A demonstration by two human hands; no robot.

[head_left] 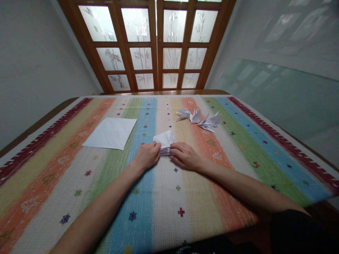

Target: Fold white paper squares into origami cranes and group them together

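Note:
A small piece of folded white paper [164, 139] is held between my two hands at the middle of the table. My left hand [147, 154] pinches its left edge, with thumb and fingers pressed together. At the right edge my right hand [184, 155] grips the same paper, its fingers closed on the layers. The paper's upper part stands as a pointed flap, and some folds show below it between the hands. Parts of both sides are hidden by my fingers.
A stack or sheet of white square paper [110, 133] lies to the left. Several folded paper cranes [195, 116] sit at the back right. A striped tablecloth [169, 197] covers the table. Behind it stand wooden doors [158, 46] with frosted panes.

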